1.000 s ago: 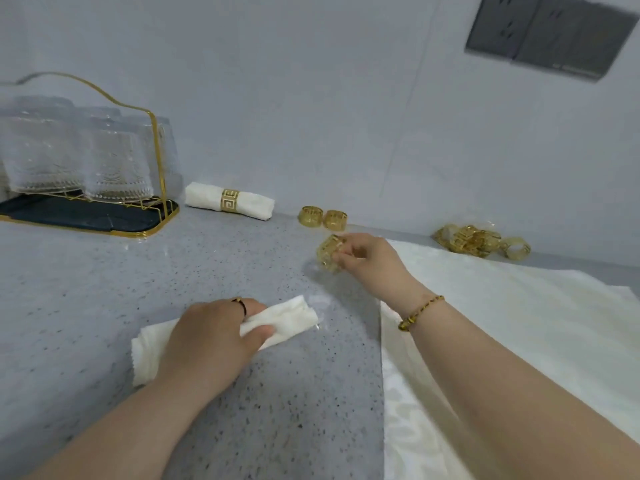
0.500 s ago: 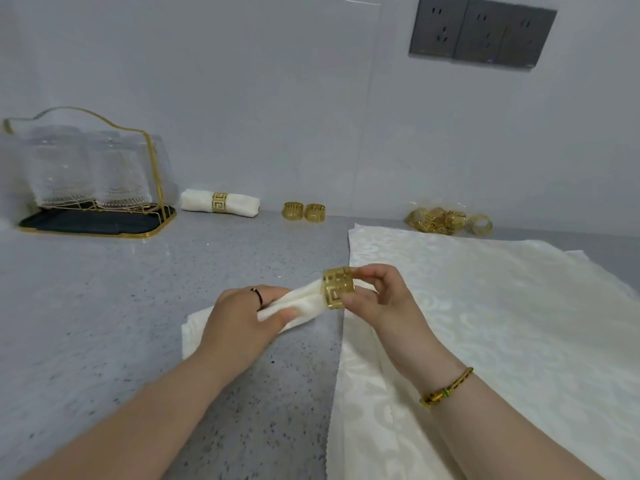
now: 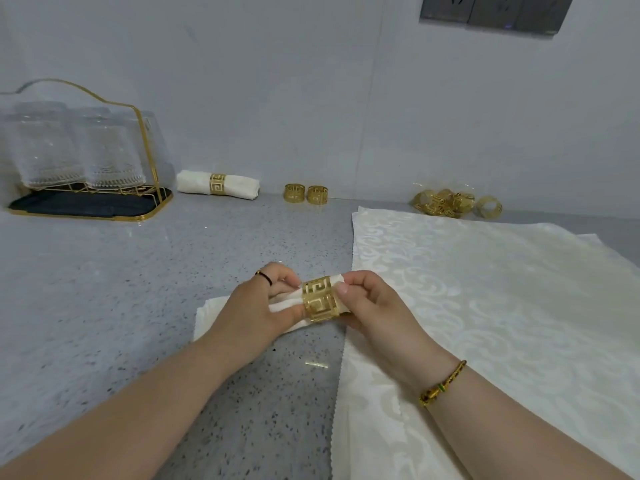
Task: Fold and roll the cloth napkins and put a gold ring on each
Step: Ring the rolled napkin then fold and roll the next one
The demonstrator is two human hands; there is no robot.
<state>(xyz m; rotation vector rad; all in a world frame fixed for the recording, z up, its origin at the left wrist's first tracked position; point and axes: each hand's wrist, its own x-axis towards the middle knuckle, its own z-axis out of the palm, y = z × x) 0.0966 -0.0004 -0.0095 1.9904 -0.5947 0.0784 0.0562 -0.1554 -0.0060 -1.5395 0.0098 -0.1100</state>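
Observation:
My left hand [image 3: 252, 308] grips a rolled white napkin [image 3: 211, 313] near its right end, a little above the grey counter. A gold ring [image 3: 320, 298] with a key pattern sits over that end, and a short tip of cloth pokes out past it. My right hand [image 3: 372, 306] pinches the ring between thumb and fingers. A finished napkin roll [image 3: 194, 181] with its own gold ring [image 3: 217, 183] lies by the back wall. Two loose gold rings [image 3: 305, 194] stand to its right, and a heap of several more rings [image 3: 453, 204] lies further right.
A flat cream patterned cloth [image 3: 502, 306] covers the counter's right half, under my right forearm. At the back left stands a gold wire rack [image 3: 138, 140] with upturned glasses on a dark tray [image 3: 86, 206]. Wall sockets [image 3: 495, 10] sit high on the right.
My right hand carried the ring from the back of the counter to the napkin and slid it over the roll's right end. My left hand lifted that end.

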